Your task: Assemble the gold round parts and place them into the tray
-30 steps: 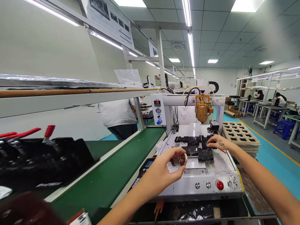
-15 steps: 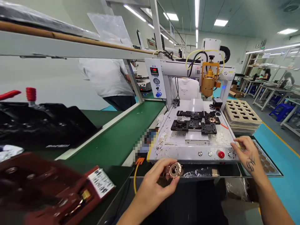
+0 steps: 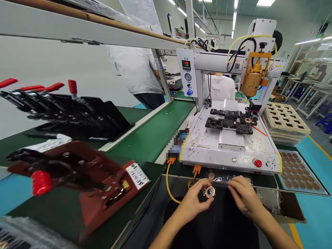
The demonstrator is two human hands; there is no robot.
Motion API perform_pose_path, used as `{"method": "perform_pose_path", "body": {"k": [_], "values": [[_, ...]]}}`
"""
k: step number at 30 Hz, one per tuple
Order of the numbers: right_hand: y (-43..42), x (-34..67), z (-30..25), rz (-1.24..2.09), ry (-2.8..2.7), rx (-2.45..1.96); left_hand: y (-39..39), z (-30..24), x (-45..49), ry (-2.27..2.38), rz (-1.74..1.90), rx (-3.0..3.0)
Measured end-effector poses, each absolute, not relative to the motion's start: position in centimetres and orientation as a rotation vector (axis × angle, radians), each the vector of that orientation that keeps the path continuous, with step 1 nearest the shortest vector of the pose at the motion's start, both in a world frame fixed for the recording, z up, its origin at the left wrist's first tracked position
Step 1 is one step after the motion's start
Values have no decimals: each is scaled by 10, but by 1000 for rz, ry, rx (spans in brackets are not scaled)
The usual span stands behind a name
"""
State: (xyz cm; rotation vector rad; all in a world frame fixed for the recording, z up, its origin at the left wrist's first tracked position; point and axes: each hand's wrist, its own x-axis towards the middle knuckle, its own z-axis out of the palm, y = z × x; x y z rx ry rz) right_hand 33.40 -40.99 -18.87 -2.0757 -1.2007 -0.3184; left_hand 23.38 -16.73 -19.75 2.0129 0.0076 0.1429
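Note:
My left hand pinches a rose-gold watch case by its rim, between thumb and fingers, with the round opening facing me. Just right of it, apart from the case, is my right hand, its thumb and fingertips closed together. Whatever sits in that pinch, if anything, is too small to make out. A small brown disc lies on the bench edge behind the watch case. On the machine bed, another gold ring-shaped part rests in one of the black fixtures.
Ahead stands the white bench machine with buttons and a gold-coloured head. To its right are a tray of brown discs and stacked cream trays. A dark red clamp fixture and green conveyor are on the left.
My right hand has come from the machine's right front corner to beside the watch case, its fingers now closed. My left hand still holds the case. The view has turned left and down.

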Motion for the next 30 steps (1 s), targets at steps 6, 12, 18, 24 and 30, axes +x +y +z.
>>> {"method": "perform_pose_path", "body": {"k": [6,12,18,24,30], "values": [[-341,347,-231,-310,-1289,-2207,-159,-193,233,59,76,1979],[-339,346,-245,-370,-1287,-2283,-149,-197,240,26,-88,1949],[-343,350,-259,-477,-1428,-2213,-138,-191,248,-46,-221,1931],[-359,332,-279,-586,-1567,-2088,-134,-190,244,-61,-291,1824],[-369,315,-269,-587,-1396,-2087,-134,-197,243,-44,-273,1762]]}}
